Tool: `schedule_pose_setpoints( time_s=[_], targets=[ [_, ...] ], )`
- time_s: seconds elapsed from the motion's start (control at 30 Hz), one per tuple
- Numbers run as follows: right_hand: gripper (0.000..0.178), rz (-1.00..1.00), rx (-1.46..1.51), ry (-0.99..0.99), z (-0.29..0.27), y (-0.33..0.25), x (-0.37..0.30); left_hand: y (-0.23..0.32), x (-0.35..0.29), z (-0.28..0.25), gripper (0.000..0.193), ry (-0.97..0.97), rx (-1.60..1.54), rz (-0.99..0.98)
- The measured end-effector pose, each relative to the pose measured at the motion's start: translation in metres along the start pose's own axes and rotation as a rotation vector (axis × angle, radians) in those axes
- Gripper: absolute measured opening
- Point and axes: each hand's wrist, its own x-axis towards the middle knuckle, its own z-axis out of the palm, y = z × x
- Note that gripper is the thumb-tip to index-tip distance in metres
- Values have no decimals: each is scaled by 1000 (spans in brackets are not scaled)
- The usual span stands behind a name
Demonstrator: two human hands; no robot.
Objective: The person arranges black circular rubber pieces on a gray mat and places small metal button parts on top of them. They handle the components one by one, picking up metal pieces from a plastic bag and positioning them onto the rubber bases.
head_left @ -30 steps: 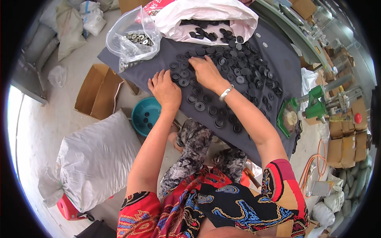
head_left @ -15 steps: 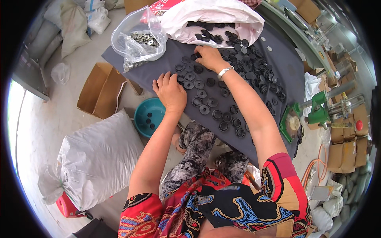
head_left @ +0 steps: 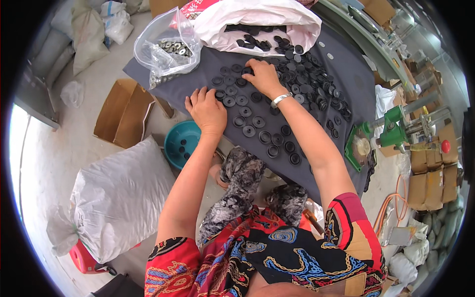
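Basin [head_left: 175, 137], left of centre in the frame: a few discs inside. My left hand [head_left: 208, 111], centre: palm down at the table [head_left: 358, 74] edge, fingers loosely spread beside the nearest discs; nothing seen held. Single discs [head_left: 242, 100], centre: laid apart on the cloth. My right hand [head_left: 263, 79], upper centre: thumb and fingers set narrow at one disc [head_left: 246, 71]; whether it is pinched, I cannot tell. Bag [head_left: 269, 14], top centre: more discs in its mouth. Pile [head_left: 309, 79], upper right of centre: discs overlapping, not yet separated. I judge the spreading to be partway, with the larger share left in pile and bag.

Change from one second ago: my left hand keeps its place; my right fingers, then flat over discs farther left, are now gathered at one disc.
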Motion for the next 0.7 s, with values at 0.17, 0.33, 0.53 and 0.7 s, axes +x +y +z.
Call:
schedule_pose_setpoints(
  time_s=[0.17,0.33,0.53,0.7],
  targets=[
    [19,-68,-109,-44,1,0,0,0,0,-1,25,-7,9,-8],
    [15,-152,-102,30,14,0,4,1,-1,-1,26,-6,-5,-9],
    [17,-8,12,201,-38,39,15,-1,-2,2,26,11,1,-13],
    [20,-24,28,65,-39,44,-6,-1,-2,2,27,2,9,-16]
  ],
)
